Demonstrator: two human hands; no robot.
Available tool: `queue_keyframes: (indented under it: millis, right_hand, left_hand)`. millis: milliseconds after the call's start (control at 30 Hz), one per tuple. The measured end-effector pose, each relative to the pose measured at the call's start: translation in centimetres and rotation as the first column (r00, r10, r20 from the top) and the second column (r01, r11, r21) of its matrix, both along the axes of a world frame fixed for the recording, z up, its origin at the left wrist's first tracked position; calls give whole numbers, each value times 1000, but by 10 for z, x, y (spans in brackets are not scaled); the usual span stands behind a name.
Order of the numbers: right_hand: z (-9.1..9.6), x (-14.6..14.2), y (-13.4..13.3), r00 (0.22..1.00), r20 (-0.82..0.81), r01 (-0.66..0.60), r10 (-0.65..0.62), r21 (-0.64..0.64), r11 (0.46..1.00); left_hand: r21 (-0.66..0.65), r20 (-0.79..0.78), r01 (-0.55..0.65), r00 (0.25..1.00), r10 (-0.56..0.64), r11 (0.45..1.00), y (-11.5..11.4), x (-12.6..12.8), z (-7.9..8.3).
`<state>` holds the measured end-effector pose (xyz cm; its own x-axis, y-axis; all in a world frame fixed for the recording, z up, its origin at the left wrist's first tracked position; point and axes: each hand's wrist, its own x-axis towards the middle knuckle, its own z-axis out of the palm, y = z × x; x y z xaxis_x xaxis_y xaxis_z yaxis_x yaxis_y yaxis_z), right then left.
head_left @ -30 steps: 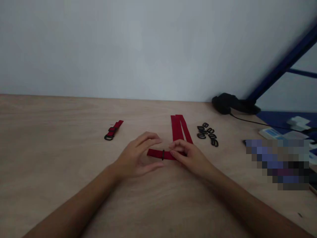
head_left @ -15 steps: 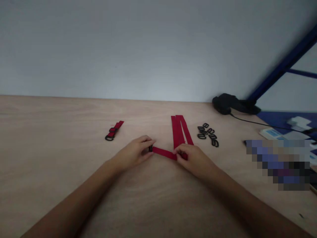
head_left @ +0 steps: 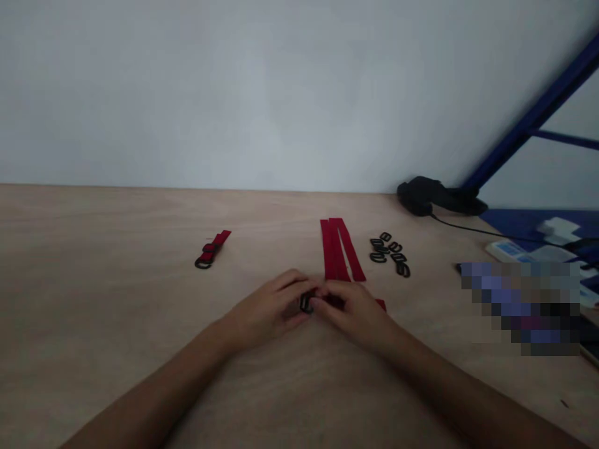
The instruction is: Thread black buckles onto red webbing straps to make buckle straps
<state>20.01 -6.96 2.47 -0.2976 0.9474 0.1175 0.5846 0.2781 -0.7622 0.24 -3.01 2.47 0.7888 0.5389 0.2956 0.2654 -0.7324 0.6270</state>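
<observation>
Between the fingertips of my left hand [head_left: 271,312] is a black strap slider buckle [head_left: 306,304]. My right hand [head_left: 358,312] meets it there, its fingers closed on a red webbing strap whose end [head_left: 381,305] shows past the hand. Most of that strap is hidden by my fingers, so I cannot tell how far it passes through the buckle. Just beyond my hands, several red webbing strips [head_left: 336,249] lie side by side on the table. Right of them sits a loose group of black buckles and rings [head_left: 390,254].
A red strap fitted with a black slider and D-ring [head_left: 210,249] lies to the left on the wooden table [head_left: 116,268]. At the back right rests a black object with a cable [head_left: 435,194]. A blurred-out patch [head_left: 524,305] and white items are at far right.
My hands have come together, the left moving right with the buckle. The stretch of red strap that showed between them is now covered by my fingers.
</observation>
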Motion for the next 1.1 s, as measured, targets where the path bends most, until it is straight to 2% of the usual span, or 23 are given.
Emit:
queue_keyframes:
  millis: [100,167,233,267,300,400,500,567,633,667,733,800,833,933,1033,1100]
  right_hand:
    - [6,21,14,994,-12,108,-108,-11,994]
    - [11,52,29,952,109,278,-286,77,957]
    - [15,89,45,798,365,442,-479,185,878]
    - [15,107,52,677,506,496,-534,222,839]
    - [14,124,58,629,554,517,-545,225,826]
    - [9,157,67,588,635,523,-501,174,835]
    - [5,165,67,543,676,556,-499,156,816]
    - [6,160,64,502,673,575,-544,210,791]
    - [8,147,60,508,626,546,-592,298,783]
    - [9,139,58,549,583,504,-599,341,794]
    - [6,117,53,709,510,354,-486,338,872]
    - [0,94,48,836,467,137,-288,330,934]
    - [-5,84,45,854,480,44,-199,315,948]
    - [-18,63,40,841,539,-92,-51,235,968]
    - [-25,58,39,815,579,-146,3,201,969]
    - [-26,60,40,812,583,-155,9,202,967]
  left_hand:
    - [54,-62,-107,992,110,993,5,-5,-6]
    - [152,-146,-166,971,189,974,12,-11,-9]
    - [224,-232,-163,949,215,961,18,-17,-12]
    - [236,-257,-152,943,213,960,21,-19,-13]
    - [240,-272,-143,939,208,960,23,-20,-14]
    - [248,-274,-114,944,182,962,24,-19,-14]
    - [278,-295,-106,936,190,955,25,-18,-11]
    - [319,-344,-133,906,246,938,27,-20,-8]
    - [369,-383,-202,856,347,907,30,-22,-6]
    - [385,-381,-254,832,404,887,30,-23,-6]
    - [387,-336,-362,801,496,848,29,-22,-8]
    - [358,-267,-419,810,521,835,24,-18,-10]
    - [343,-244,-413,828,505,844,21,-14,-12]
    - [336,-240,-364,859,453,869,12,-1,-13]
    - [344,-257,-347,859,443,872,14,9,-11]
    - [318,-287,-307,870,400,897,23,13,-10]
